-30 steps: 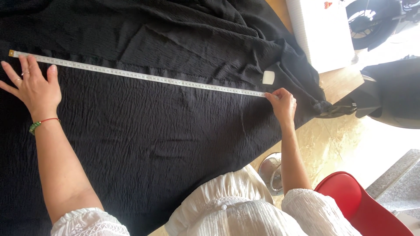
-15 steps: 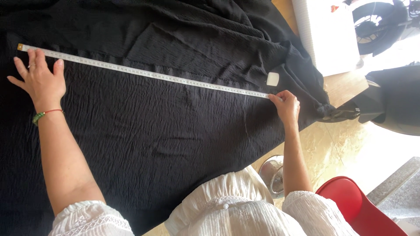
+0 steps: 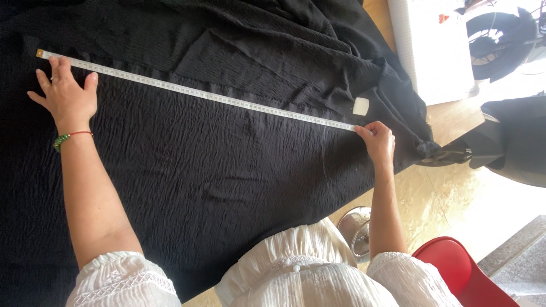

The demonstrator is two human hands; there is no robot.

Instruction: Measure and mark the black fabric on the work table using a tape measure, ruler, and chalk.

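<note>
A white measuring tape (image 3: 199, 92) lies stretched straight across black crinkled fabric (image 3: 216, 170) that covers the table. My left hand (image 3: 65, 94) rests flat with fingers spread, pressing the tape's left end onto the cloth. My right hand (image 3: 378, 139) pinches the tape's right end against the fabric near its edge. A small white block of tailor's chalk (image 3: 360, 106) sits on the fabric just above my right hand.
A wooden table edge (image 3: 455, 116) shows at the right, with a white box-like object (image 3: 432, 48) on it. A red chair (image 3: 460, 278) and a metal stool base (image 3: 355, 230) stand on the floor below. A dark fan (image 3: 500, 34) is at the top right.
Both hands and the taut tape have shifted slightly to the right and down in view. The grip on each end is unchanged.
</note>
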